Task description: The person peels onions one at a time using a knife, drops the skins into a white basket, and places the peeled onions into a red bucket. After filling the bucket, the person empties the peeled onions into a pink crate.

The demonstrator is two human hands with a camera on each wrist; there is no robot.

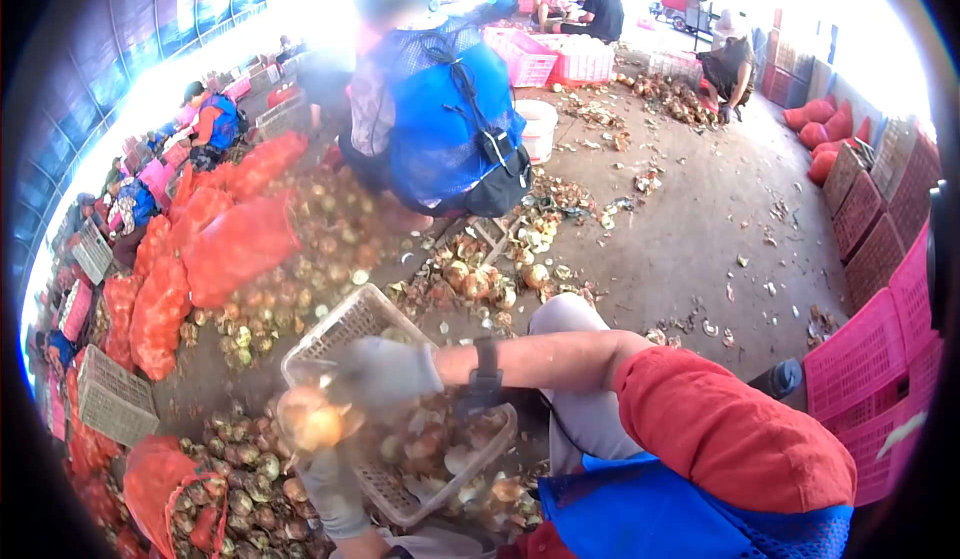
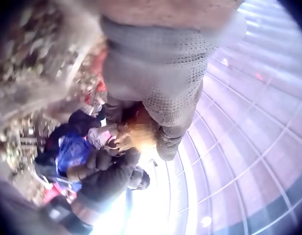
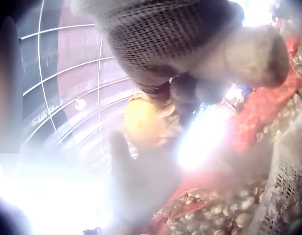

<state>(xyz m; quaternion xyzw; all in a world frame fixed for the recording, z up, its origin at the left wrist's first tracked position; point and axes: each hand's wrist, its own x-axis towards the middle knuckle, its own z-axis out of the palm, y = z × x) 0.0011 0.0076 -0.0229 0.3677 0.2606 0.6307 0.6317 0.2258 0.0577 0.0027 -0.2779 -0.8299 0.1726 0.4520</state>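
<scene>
In the head view, my grey-gloved left hand (image 1: 335, 494) holds up a yellow-brown onion (image 1: 315, 421) from below, above the edge of a plastic crate. My gloved right hand (image 1: 385, 371), blurred, comes in from the other side, its fingers at the onion. The right wrist view shows the right hand's fingers (image 3: 180, 95) curled against loose papery skin (image 3: 169, 117) on the onion (image 3: 141, 121), with the left thumb upright beside it. Below the hands, the pale crate (image 1: 455, 484) contains onions and loose skins.
Loose onions (image 1: 250, 479) and red mesh sacks (image 1: 240, 249) lie to the left. A person in a blue vest (image 1: 445, 109) sits ahead, near a white bucket (image 1: 538, 131). Pink crates (image 1: 860, 359) stack at the right. Onion skins (image 1: 590, 114) litter the floor, and other people sit farther off.
</scene>
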